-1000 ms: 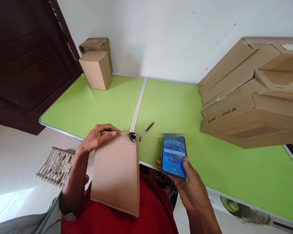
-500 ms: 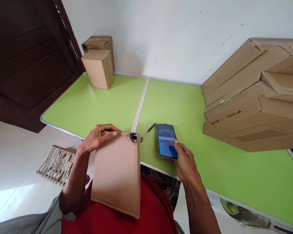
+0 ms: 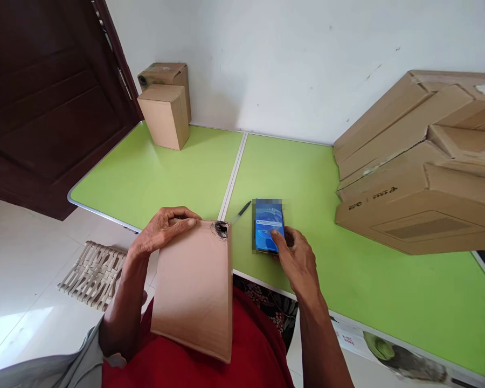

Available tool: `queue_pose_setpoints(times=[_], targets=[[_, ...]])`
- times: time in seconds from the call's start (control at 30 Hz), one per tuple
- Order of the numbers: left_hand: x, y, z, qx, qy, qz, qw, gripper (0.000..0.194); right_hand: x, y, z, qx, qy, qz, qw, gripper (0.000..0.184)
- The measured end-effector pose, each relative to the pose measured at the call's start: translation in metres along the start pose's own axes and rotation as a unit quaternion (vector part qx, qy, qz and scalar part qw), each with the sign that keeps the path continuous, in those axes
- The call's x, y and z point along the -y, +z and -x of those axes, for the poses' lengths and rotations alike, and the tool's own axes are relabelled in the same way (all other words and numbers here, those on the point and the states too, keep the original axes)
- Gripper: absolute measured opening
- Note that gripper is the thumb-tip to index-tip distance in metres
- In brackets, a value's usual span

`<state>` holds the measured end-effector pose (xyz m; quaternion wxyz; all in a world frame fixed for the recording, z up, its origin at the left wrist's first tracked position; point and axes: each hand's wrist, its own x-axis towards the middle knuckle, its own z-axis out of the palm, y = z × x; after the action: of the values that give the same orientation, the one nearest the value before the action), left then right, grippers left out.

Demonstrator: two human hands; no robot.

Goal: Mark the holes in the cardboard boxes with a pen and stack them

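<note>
The head view showed a change at the right hand (image 3: 301,256): it had brought the phone (image 3: 267,215) farther to the left, near the pen (image 3: 242,210), and its thumb, which was at the phone's right edge, now lay over the lower screen. The other fingers were bent around the right side, gripping the phone; whether it also rested on the green table (image 3: 291,172), I could not tell. The left hand (image 3: 165,226) had not moved noticeably, its thumb and fingers clasping the upper edge of the cardboard box (image 3: 194,285), beside the dark hole (image 3: 221,229) in its corner. So, in my judgement, the work was now on the phone, while the box was only kept steady.
</note>
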<state>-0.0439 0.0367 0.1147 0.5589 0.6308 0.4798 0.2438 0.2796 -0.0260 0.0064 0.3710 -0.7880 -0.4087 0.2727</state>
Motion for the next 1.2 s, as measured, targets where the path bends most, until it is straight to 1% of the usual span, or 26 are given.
queue_pose_setpoints(times=[0.07,0.27,0.43,0.53,0.67,0.73,0.83,1.03,1.13,1.2], targets=[[0.000,0.000,0.001,-0.002,-0.001,0.002,1.000,0.052,0.001,0.000,0.000,-0.001,-0.017,0.030,0.999,0.092],[0.001,0.001,0.001,-0.009,0.000,0.001,1.000,0.051,0.005,-0.004,0.004,0.017,-0.048,0.087,0.995,0.084],[0.000,0.000,0.001,-0.012,0.007,-0.007,1.000,0.050,0.004,-0.001,0.008,0.008,-0.072,0.118,0.990,0.082],[0.000,0.000,0.001,-0.012,0.008,-0.004,1.000,0.049,0.003,0.002,0.010,0.000,-0.088,0.131,0.988,0.075],[0.001,0.001,0.001,-0.015,0.010,-0.004,1.000,0.049,0.002,0.004,0.014,-0.007,-0.109,0.141,0.984,0.061],[0.002,0.000,0.001,-0.015,0.008,-0.002,1.000,0.049,0.002,0.005,0.016,-0.009,-0.118,0.147,0.982,0.058],[0.003,0.000,0.000,-0.012,0.007,0.003,1.000,0.048,0.001,0.006,0.019,-0.008,-0.128,0.159,0.979,0.060],[0.002,0.000,0.001,-0.018,0.006,0.003,1.000,0.049,-0.001,0.007,0.022,-0.004,-0.140,0.173,0.975,0.073],[0.001,0.000,0.001,-0.019,0.004,0.009,1.000,0.049,0.005,0.001,0.028,-0.017,-0.154,0.163,0.974,0.077],[0.002,0.000,0.001,-0.018,0.002,0.013,1.000,0.049,0.015,-0.005,0.037,-0.019,-0.164,0.117,0.979,0.074]])
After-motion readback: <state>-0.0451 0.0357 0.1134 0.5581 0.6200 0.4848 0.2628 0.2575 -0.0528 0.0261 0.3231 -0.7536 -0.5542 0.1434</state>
